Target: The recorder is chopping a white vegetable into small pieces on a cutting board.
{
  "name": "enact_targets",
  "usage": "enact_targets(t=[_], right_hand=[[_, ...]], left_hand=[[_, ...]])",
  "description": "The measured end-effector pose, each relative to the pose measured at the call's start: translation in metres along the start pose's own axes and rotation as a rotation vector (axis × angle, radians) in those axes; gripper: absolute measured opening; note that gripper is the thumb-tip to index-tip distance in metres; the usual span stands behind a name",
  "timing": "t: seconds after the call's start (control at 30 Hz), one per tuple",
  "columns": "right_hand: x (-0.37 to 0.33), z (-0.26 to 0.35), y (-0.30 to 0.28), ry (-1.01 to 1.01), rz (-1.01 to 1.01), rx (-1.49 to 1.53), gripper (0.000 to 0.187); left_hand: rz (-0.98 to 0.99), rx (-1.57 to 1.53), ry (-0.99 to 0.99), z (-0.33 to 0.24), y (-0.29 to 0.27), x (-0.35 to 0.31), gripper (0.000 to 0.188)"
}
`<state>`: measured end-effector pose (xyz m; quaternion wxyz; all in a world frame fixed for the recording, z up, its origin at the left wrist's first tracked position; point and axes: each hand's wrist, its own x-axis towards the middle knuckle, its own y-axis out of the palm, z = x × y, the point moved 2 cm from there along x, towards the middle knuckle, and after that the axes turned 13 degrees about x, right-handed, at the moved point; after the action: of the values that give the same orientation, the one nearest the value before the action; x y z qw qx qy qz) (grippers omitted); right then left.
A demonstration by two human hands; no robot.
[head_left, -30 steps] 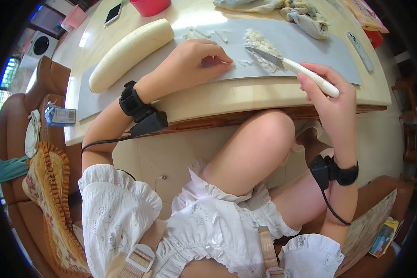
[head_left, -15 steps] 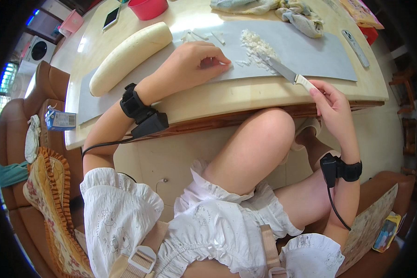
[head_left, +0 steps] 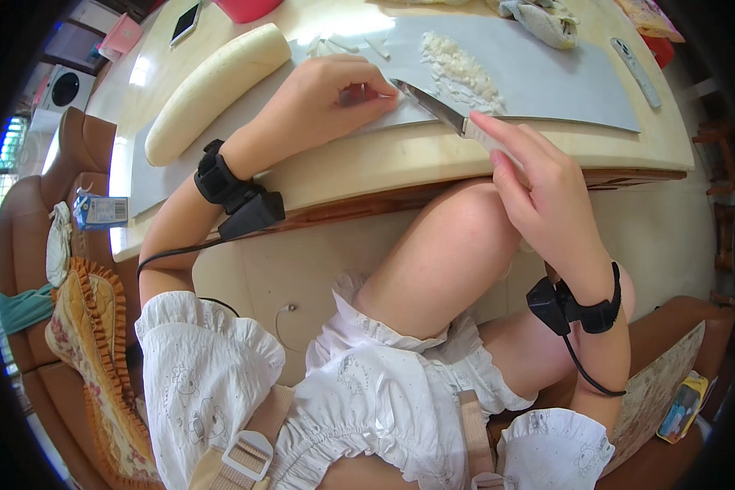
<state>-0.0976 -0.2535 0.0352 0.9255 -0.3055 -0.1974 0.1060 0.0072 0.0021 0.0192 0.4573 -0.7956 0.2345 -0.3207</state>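
Note:
My right hand grips the pale handle of a kitchen knife, index finger stretched along its top. The blade slants leftward over a grey cutting mat, its tip close to my left fingertips. My left hand rests at the mat's near edge, thumb and fingers pinched together; what lies between them is too small to make out. Beyond the blade is a heap of finely chopped white radish. Several white strips lie behind my left hand. A large peeled white radish lies left of it.
A phone and a red bowl are at the table's far left. A cloth lies at the back, and a long grey object at the right. My knee is by the table's front edge.
My right hand has brought the knife left, from the chopped heap to beside my left fingertips. The left hand stays pinched and has shifted slightly; the whole view has shifted a little.

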Motion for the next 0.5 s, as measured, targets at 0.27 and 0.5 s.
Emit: enact_targets(t=[0.27, 0.5], right_hand=[[0.015, -0.019, -0.015, 0.018, -0.117, -0.137, 0.031], [0.009, -0.005, 0.000, -0.084, -0.104, -0.115, 0.034]], left_hand=[[0.013, -0.030, -0.023, -0.001, 0.001, -0.002, 0.010], [0.027, 0.005, -0.009, -0.002, -0.001, -0.001, 0.010]])
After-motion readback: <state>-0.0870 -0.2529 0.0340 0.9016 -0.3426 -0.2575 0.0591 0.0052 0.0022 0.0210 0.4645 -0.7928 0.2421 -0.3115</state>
